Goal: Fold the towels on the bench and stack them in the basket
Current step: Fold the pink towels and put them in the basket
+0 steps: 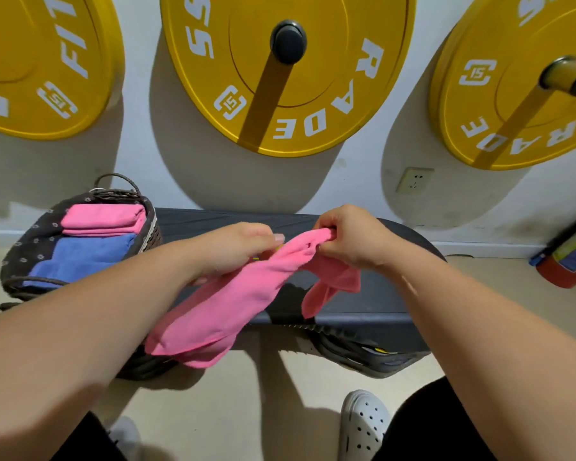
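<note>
Both hands' fingers clamped on pink towel (233, 304), left hand (236, 249), right hand (348, 239), above tabletop (379, 294), basket (20, 257) with folded towels (90, 241) left.

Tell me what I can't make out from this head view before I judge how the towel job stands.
- Head view: lower towels in the basket; the folded pink towel and blue towel cover them.
- Left hand grip: the held pink towel hides its fingers.
- Bench left end: behind the basket and left forearm.
- Right hand fingertips: buried in cloth.
</note>
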